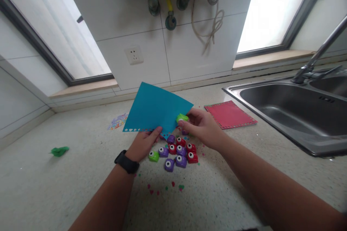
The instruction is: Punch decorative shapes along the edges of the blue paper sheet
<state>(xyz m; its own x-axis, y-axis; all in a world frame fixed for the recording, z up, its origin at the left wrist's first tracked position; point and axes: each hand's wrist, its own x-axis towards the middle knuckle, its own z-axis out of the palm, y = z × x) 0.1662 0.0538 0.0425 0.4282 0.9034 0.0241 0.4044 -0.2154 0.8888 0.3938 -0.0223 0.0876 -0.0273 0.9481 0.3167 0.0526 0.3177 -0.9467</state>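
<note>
Teal paper [157,110] is held tilted above the speckled countertop [54,187], its lower edge, lined with small punched holes, pinched by the left hand [142,144], which wears a black wristband [127,161]. At the sheet's right corner the right hand [202,126] is closed around a green punch [182,118]. Below the hands lies a cluster of purple, red and green punches [176,153] among paper bits, with a red sheet [230,114] near the steel sink [292,112].

Teal paper sheet [155,110] tilted above counter, punched bottom edge; green punch [182,118] clamped on right edge.
</note>
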